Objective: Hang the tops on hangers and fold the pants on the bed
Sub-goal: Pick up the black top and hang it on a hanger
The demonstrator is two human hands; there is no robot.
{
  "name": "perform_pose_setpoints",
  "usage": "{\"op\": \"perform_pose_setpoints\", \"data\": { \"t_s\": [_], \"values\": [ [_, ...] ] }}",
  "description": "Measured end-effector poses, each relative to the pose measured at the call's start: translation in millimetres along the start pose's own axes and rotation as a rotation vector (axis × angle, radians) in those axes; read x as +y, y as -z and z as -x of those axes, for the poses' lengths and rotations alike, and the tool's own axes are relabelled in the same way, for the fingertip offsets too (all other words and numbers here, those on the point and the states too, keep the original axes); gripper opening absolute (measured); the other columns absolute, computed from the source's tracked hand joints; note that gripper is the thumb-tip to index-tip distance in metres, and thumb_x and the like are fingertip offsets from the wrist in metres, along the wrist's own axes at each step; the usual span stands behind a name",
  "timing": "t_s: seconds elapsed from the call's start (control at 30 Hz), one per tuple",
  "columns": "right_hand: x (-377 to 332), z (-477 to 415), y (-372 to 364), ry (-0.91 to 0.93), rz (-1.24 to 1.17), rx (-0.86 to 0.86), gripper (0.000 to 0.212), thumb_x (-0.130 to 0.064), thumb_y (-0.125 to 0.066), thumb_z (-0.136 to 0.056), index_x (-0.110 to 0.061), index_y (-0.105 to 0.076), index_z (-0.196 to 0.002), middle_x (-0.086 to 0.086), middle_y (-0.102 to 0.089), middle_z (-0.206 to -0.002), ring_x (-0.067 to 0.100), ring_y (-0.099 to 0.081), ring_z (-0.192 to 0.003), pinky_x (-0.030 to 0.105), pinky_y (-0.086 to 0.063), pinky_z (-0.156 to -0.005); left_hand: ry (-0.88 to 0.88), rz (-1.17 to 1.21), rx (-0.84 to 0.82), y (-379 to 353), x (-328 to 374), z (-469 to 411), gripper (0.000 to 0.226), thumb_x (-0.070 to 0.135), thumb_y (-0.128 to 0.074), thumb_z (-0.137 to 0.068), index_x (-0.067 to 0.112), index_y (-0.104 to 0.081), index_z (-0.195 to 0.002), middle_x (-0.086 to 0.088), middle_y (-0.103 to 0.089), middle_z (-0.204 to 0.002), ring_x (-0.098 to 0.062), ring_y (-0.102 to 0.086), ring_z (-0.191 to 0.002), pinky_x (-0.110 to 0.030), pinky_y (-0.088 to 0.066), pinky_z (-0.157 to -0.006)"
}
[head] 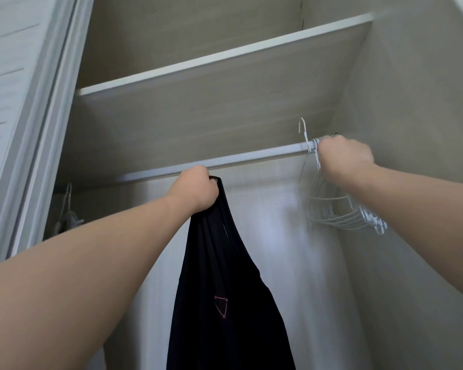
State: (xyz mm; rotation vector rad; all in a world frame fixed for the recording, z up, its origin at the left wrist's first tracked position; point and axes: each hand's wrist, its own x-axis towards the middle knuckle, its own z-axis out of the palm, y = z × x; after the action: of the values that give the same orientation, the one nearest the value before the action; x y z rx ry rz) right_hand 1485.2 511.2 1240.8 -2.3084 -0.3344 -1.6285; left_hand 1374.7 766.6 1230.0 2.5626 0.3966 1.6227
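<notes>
At frame centre the left hand (195,189) clutches the black top (225,276) aloft, while the right hand (342,161) grips the white hangers (332,209) on the rail (225,161), seemingly to free one.

Matt black cloth top (225,276); ribbed, dull metal rail (225,160); thin white coated-wire hangers (340,209); pale wood-grain laminate shelf (211,84).

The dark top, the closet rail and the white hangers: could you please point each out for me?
dark top (225,276): head view, cloth just above the red print.
closet rail (238,158): head view, bare middle stretch.
white hangers (366,218): head view, bunched wire shoulders.
</notes>
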Motion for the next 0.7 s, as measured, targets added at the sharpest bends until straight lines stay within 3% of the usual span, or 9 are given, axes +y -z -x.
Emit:
{"op": "perform_pose_setpoints", "data": {
  "t_s": [0.13,0.23,0.33,0.43,0.5,0.6,0.7],
  "values": [
    [-12.8,15.3,1.8,-0.154,-0.494,-0.023,0.022,-0.002,-0.048,-0.093,0.003,-0.059,-0.11,0.029,-0.061,-0.111,0.044,-0.06,-0.103,0.039,-0.045,-0.079,0.017,-0.006,0.002,4.7,-10.5,4.7,0.037,0.022,-0.049,-0.101,0.008,-0.042,-0.067,-0.008,-0.049,-0.065,-0.025,-0.044,-0.058,-0.031,-0.03,-0.051],
    [-26.4,46.1,-8.1,-0.34,-0.964,-0.051,0.015,-0.007,-0.042,-0.093,-0.008,-0.057,-0.095,0.016,-0.051,-0.081,0.028,-0.054,-0.064,0.026,-0.041,-0.053,0.042,-0.006,0.0,8.2,-19.3,9.8,0.038,0.024,-0.049,-0.102,0.008,-0.043,-0.068,-0.009,-0.051,-0.067,-0.032,-0.049,-0.068,-0.033,-0.032,-0.057],
    [-40.5,95.5,-30.2,-0.49,-1.348,-0.05,0.015,-0.016,-0.038,-0.095,-0.018,-0.051,-0.089,0.008,-0.046,-0.073,0.017,-0.039,-0.051,0.019,-0.029,-0.044,0.06,-0.002,-0.01,14.0,-27.7,13.6,0.039,0.027,-0.05,-0.102,0.007,-0.046,-0.069,-0.011,-0.053,-0.068,-0.035,-0.053,-0.072,-0.033,-0.035,-0.06],
    [-58.1,124.6,-47.4,-0.522,-1.442,-0.132,0.009,-0.02,-0.039,-0.093,-0.023,-0.039,-0.085,0.005,-0.045,-0.071,0.018,-0.034,-0.049,0.02,-0.027,-0.039,0.073,-0.028,-0.038,24.5,-30.7,17.6,0.035,0.029,-0.05,-0.103,0.007,-0.052,-0.075,-0.01,-0.057,-0.072,-0.035,-0.058,-0.076,-0.033,-0.04,-0.067],
    [-66.7,116.2,-51.2,-0.583,-1.552,-0.294,0.015,-0.016,-0.044,-0.093,-0.022,-0.035,-0.083,0.0,-0.032,-0.06,0.016,-0.02,-0.045,0.018,-0.019,-0.042,0.076,-0.057,-0.078,31.6,-29.7,19.6,0.033,0.029,-0.051,-0.103,0.006,-0.056,-0.08,-0.011,-0.059,-0.074,-0.035,-0.059,-0.08,-0.032,-0.042,-0.069],
    [-71.6,98.6,-46.1,-0.58,-1.578,-0.447,0.015,-0.02,-0.046,-0.098,-0.014,-0.05,-0.085,-0.001,-0.023,-0.053,0.015,-0.015,-0.043,0.017,-0.016,-0.042,0.062,-0.107,-0.146,38.4,-26.6,27.7,0.029,0.028,-0.054,-0.101,0.009,-0.063,-0.082,-0.011,-0.064,-0.083,-0.034,-0.06,-0.088,-0.033,-0.048,-0.077],
    [-75.7,105.8,-43.6,-0.487,-1.494,-0.404,0.027,-0.025,-0.045,-0.099,-0.011,-0.064,-0.086,0.001,-0.026,-0.059,0.016,-0.018,-0.045,0.018,-0.018,-0.039,0.081,-0.074,-0.185,41.0,-28.0,45.5,0.031,0.027,-0.055,-0.101,0.013,-0.057,-0.073,-0.005,-0.058,-0.072,-0.032,-0.06,-0.08,-0.03,-0.044,-0.069]
  ]
}}
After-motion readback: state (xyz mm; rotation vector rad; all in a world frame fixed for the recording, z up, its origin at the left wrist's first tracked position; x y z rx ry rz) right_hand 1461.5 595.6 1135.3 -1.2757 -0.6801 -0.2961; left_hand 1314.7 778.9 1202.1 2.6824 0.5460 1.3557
